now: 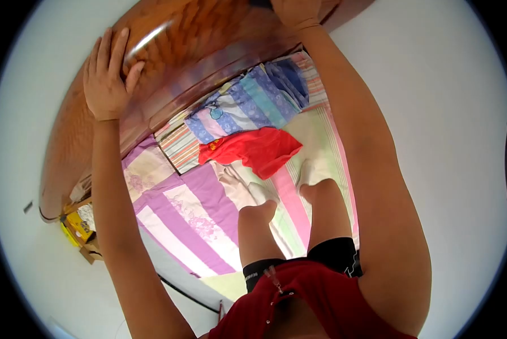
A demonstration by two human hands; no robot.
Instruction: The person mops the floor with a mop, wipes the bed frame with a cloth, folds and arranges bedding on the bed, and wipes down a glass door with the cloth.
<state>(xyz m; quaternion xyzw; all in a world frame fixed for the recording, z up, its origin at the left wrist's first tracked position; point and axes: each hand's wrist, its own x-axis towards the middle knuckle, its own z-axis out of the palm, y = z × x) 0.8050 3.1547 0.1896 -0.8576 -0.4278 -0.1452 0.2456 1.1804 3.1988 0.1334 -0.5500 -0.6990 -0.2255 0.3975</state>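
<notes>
My left hand lies flat on the glossy brown wooden headboard, fingers stretched out and thumb apart. At the top edge of the view, my right hand is at the headboard's upper right part. The frame cuts off its fingers, so what they do is hidden; a small dark thing shows beside it. Below the headboard lies a pillow with a blue patterned, striped cover. A crumpled red cloth rests against the pillow's near side.
My feet stand on the bed, on a striped pink, green and white sheet. A purple and white patterned cloth covers the left side. A cardboard box with yellow items is beyond the bed's left side. White wall rises at right.
</notes>
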